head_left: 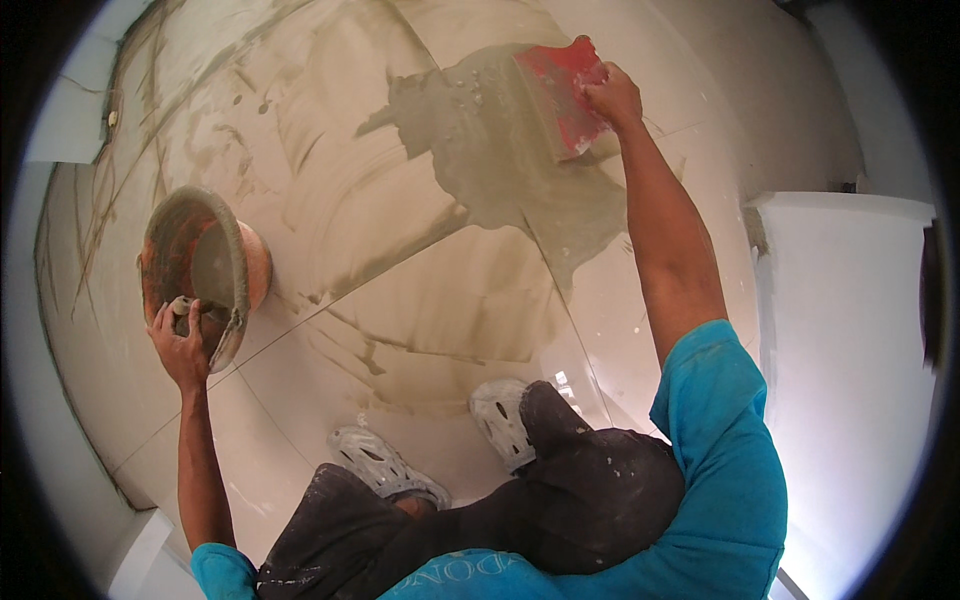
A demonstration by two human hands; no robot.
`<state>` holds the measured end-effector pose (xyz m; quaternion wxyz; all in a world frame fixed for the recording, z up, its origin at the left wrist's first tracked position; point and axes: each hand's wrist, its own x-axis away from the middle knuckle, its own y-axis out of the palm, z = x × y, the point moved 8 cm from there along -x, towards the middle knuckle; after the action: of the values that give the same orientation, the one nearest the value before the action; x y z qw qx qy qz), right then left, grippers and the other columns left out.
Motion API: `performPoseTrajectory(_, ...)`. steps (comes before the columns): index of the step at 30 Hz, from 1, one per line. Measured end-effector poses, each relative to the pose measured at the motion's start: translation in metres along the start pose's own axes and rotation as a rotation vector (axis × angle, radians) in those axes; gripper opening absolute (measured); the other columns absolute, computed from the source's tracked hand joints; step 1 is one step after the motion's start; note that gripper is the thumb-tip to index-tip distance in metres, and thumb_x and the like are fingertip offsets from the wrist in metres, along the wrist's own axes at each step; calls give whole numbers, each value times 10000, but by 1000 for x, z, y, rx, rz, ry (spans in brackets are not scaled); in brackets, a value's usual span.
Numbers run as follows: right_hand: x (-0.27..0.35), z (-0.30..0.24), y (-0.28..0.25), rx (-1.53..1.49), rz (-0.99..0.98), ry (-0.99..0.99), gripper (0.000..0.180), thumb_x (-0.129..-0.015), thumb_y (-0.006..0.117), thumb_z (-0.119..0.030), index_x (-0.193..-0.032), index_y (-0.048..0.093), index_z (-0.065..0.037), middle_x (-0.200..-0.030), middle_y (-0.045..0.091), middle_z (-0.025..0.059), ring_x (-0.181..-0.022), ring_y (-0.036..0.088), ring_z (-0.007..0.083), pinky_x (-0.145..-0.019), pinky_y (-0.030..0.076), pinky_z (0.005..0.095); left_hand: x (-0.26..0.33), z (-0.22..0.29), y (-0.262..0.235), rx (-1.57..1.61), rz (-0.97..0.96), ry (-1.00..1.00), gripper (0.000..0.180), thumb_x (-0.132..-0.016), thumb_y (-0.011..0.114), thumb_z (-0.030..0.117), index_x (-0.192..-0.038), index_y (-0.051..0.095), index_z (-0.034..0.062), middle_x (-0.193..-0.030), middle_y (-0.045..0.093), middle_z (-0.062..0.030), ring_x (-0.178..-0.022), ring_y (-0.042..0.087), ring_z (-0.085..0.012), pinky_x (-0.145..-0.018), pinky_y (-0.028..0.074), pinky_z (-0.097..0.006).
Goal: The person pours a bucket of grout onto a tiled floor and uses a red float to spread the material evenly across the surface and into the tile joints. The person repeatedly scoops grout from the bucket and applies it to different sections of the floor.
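My right hand (pixel 612 97) is stretched out far ahead and grips a red flat spreader (pixel 560 92). Its edge rests on a patch of wet grey grout (pixel 520 170) smeared across the large pale floor tiles (pixel 420 300). My left hand (pixel 180 345) holds the rim of an orange bowl (pixel 205 270) tipped on its side at the left, its inside coated with grey grout. I am crouched, with dusty dark trousers and grey clogs (pixel 500 420) showing below.
Thin grout smears and dried haze streak the tiles toward the far left. A white wall (pixel 850 350) rises on the right, and a white skirting edge (pixel 60 420) runs along the left. Tile joints cross the floor diagonally.
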<state>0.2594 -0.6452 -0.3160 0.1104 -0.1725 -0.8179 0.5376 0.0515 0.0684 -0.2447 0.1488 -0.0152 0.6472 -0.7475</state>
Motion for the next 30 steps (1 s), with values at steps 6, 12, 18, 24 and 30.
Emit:
performPoseTrajectory(6, -7, -13, 9, -4, 12, -12, 475, -714, 677, -454, -1096, 619, -177, -1085, 664, 73, -1043, 615, 284, -870, 489, 397, -1, 1, 1, -8, -1, -4, 428, -856, 666, 369, -1078, 633, 5, -1234, 565, -179, -1184, 502, -336, -1136, 195, -481)
performPoseTrajectory(12, -7, -31, 21, -49, -56, -4, 442, -739, 648, -435, -1111, 617, -199, -1075, 668, 68, -1039, 620, 275, -868, 489, 397, 2, 3, -2, 1, 18, -3, 445, -847, 673, 389, -1080, 633, 12, -1233, 565, -172, -1190, 498, -335, -1140, 201, -467)
performPoseTrajectory(18, 2, -61, 17, -71, -24, -1, 482, -686, 667, -307, -1125, 618, -115, -1051, 678, 107, -1002, 638, 280, -843, 498, 369, 2, 0, -1, 21, 15, -29, 412, -845, 684, 365, -1078, 635, 28, -1172, 581, -156, -1133, 525, -323, -1126, 229, -447)
performPoseTrajectory(24, -24, -50, 13, -127, 34, -160, 480, -680, 717, -304, -1089, 615, -74, -957, 684, 104, -876, 657, 226, -769, 515, 350, 4, 16, -10, 121, 21, -93, 341, -853, 695, 287, -1063, 636, 26, -1048, 578, -128, -1003, 568, -289, -938, 415, -399)
performPoseTrajectory(30, -36, 130, -78, -84, 224, 229, 491, -680, 743, -241, -1126, 632, -69, -1005, 677, 89, -860, 642, 180, -764, 506, 330, 3, 19, -9, 126, 21, -95, 322, -860, 688, 270, -1066, 634, 28, -1060, 568, -127, -998, 573, -274, -884, 444, -388)
